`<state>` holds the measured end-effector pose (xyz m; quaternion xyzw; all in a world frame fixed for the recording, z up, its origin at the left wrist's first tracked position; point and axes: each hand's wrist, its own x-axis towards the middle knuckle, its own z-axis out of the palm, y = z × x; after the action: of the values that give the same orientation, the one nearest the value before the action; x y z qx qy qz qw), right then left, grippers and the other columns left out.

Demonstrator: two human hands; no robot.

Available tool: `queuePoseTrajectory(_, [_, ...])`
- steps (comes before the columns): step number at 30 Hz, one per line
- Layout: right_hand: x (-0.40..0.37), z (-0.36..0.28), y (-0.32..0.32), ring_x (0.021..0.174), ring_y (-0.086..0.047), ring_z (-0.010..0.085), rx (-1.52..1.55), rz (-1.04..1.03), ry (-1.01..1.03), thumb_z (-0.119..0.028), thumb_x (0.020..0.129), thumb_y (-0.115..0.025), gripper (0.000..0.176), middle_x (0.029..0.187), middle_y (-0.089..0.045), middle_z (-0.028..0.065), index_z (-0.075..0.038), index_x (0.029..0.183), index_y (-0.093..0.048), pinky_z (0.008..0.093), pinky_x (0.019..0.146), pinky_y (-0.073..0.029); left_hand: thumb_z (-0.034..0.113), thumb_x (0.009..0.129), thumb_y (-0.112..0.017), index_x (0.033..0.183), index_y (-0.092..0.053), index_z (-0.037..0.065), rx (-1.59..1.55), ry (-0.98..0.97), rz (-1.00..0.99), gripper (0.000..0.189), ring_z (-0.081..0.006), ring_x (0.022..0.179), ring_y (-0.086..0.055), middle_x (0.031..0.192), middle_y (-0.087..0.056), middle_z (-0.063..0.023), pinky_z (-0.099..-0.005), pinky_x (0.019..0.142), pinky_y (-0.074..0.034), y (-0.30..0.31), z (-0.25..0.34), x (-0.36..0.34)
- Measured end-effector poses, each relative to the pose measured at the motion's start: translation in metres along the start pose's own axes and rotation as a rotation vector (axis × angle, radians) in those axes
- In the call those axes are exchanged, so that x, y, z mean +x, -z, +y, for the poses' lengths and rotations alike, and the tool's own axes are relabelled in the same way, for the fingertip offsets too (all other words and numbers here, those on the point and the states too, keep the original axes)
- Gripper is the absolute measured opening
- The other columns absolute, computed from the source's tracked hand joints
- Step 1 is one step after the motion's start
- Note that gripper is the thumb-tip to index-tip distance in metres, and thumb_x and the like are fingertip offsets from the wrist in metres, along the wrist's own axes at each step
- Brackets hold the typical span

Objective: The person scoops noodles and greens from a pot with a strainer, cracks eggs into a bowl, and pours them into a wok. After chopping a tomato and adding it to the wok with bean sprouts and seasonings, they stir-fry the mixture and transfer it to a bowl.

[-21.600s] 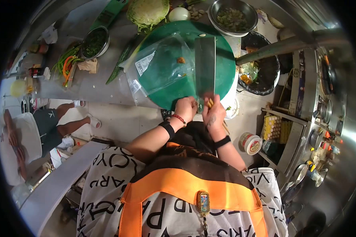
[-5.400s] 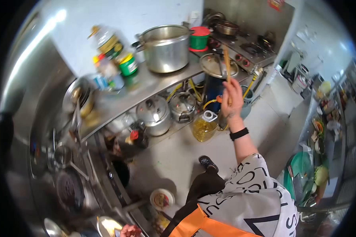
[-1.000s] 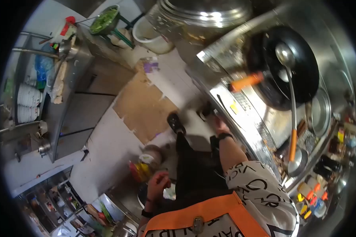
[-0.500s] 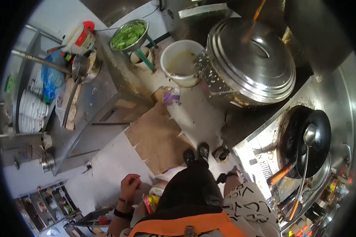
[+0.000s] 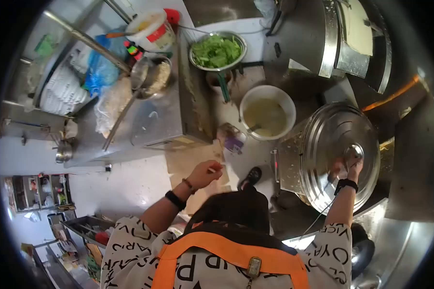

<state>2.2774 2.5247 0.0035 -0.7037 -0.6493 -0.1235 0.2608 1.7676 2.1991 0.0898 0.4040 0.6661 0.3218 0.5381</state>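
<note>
A wide steel lid [image 5: 318,159] covers a large stockpot [image 5: 290,166] on my right. The fingers of my right hand [image 5: 355,167] are closed round the handle in the lid's middle, and the lid rests on the pot. My left hand [image 5: 206,174] hangs in front of me over the floor, its fingers loosely curled, with nothing visible in them. Beside the pot stands a white bucket [image 5: 246,115] of cloudy liquid, with something like a handle sticking into it. Behind the bucket, a metal bowl of green leaves [image 5: 218,52] sits on a green-legged stand [image 5: 223,87].
A steel counter [image 5: 166,125] on the left carries a long-handled ladle [image 5: 123,115], a pan of food [image 5: 160,79] and a red-labelled tub [image 5: 154,36]. Stacked plates [image 5: 62,91] stand on a shelf. Cardboard [image 5: 178,159] lies on the floor. A dark wok [image 5: 363,253] is at lower right.
My view has turned right and I have stepped nearer the stockpot. My right hand has come up from my side onto the lid's handle. The left hand stays loosely curled.
</note>
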Motion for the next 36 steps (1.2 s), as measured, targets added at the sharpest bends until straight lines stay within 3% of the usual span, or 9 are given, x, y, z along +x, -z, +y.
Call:
queuePoseTrajectory(6, [0.037, -0.028, 0.049, 0.081, -0.058, 0.0236, 0.343, -0.901, -0.769, -0.036, 0.086, -0.053, 0.042, 0.092, -0.062, 0.0089, 0.0, 0.108, -0.057, 0.0327, 0.076, -0.046, 0.017, 0.078, -0.063, 0.121, -0.045, 0.001, 0.306, -0.063, -0.271, 0.049, -0.0291, 0.097, -0.057, 0.112, -0.057, -0.0169, -0.0363, 0.084, -0.047, -0.099, -0.059, 0.16])
queuePoseTrajectory(10, [0.036, 0.014, 0.072, 0.087, -0.051, 0.0202, 0.618, -0.709, -0.558, -0.035, 0.087, -0.051, 0.04, 0.101, -0.054, 0.0061, -0.004, 0.111, -0.055, 0.033, 0.076, -0.041, 0.017, 0.078, -0.058, 0.132, -0.03, 0.002, 0.56, -0.279, -0.183, 0.062, -0.0343, 0.102, -0.054, 0.119, -0.05, -0.0239, -0.037, 0.085, -0.045, -0.172, -0.083, 0.227])
queuePoseTrajectory(14, [0.034, 0.139, 0.149, 0.119, -0.041, 0.0278, 0.793, -0.418, -0.434, -0.03, 0.087, -0.05, 0.052, 0.134, -0.039, 0.0138, -0.003, 0.13, -0.04, 0.0404, 0.101, -0.032, 0.008, 0.073, -0.057, 0.101, -0.061, 0.001, 0.733, -0.067, -0.709, 0.03, -0.0315, 0.088, -0.058, 0.094, -0.06, -0.022, -0.0419, 0.07, -0.047, -0.146, 0.012, 0.217])
queuePoseTrajectory(17, [0.036, 0.071, 0.225, 0.118, -0.042, 0.0282, 0.815, -0.207, -0.581, -0.033, 0.086, -0.051, 0.054, 0.13, -0.042, 0.0149, -0.002, 0.129, -0.041, 0.041, 0.101, -0.032, 0.017, 0.069, -0.057, 0.08, -0.066, 0.003, 0.44, -0.354, -0.539, 0.019, -0.0312, 0.082, -0.062, 0.08, -0.064, -0.0161, -0.0382, 0.07, -0.05, -0.23, -0.084, 0.182])
queuePoseTrajectory(21, [0.044, -0.055, 0.269, 0.116, -0.044, 0.0288, 1.04, 0.005, -0.676, -0.037, 0.085, -0.053, 0.057, 0.125, -0.046, 0.0163, -0.001, 0.128, -0.041, 0.0417, 0.102, -0.032, 0.021, 0.074, -0.052, 0.079, -0.06, -0.001, 0.913, -0.38, -1.243, 0.024, -0.0301, 0.078, -0.059, 0.079, -0.061, -0.0175, -0.0415, 0.064, -0.047, -0.362, -0.229, 0.169])
queuePoseTrajectory(23, [0.047, -0.115, 0.278, 0.115, -0.044, 0.0291, 1.147, 0.057, -0.692, -0.038, 0.084, -0.054, 0.059, 0.123, -0.048, 0.017, 0.0, 0.127, -0.041, 0.0421, 0.102, -0.033, 0.018, 0.076, -0.052, 0.088, -0.059, -0.003, 0.744, -0.318, -1.403, 0.026, -0.0304, 0.079, -0.06, 0.082, -0.062, -0.0181, -0.0445, 0.065, -0.046, -0.26, -0.133, 0.159])
queuePoseTrajectory(25, [0.05, -0.164, 0.282, 0.114, -0.045, 0.0294, 1.266, 0.028, -0.65, -0.04, 0.084, -0.055, 0.06, 0.121, -0.049, 0.0178, 0.001, 0.126, -0.042, 0.0425, 0.102, -0.033, 0.021, 0.074, -0.051, 0.078, -0.062, -0.001, 0.328, -0.351, -0.893, 0.025, -0.0325, 0.075, -0.059, 0.079, -0.061, -0.0186, -0.0395, 0.071, -0.046, -0.128, -0.041, 0.14])
queuePoseTrajectory(32, [0.035, -0.345, 0.281, 0.093, -0.055, 0.0196, 1.719, -0.082, -0.553, -0.039, 0.085, -0.056, 0.043, 0.095, -0.061, 0.0097, -0.005, 0.112, -0.052, 0.0365, 0.093, -0.038, 0.011, 0.088, -0.053, 0.114, -0.051, 0.003, -0.38, -0.293, -0.265, 0.027, -0.012, 0.096, -0.053, 0.102, -0.058, -0.0071, -0.0269, 0.082, -0.045, 0.21, 0.059, 0.06])
queuePoseTrajectory(36, [0.014, -0.465, 0.245, 0.112, -0.048, 0.0258, 1.747, -0.1, -0.556, -0.038, 0.089, -0.051, 0.052, 0.121, -0.052, 0.0139, -0.003, 0.126, -0.043, 0.0474, 0.101, -0.03, 0.002, 0.087, -0.051, 0.119, -0.049, 0.001, -0.264, -0.363, 0.188, 0.032, -0.0148, 0.098, -0.055, 0.106, -0.058, -0.008, -0.0286, 0.087, -0.043, 0.328, 0.081, -0.031])
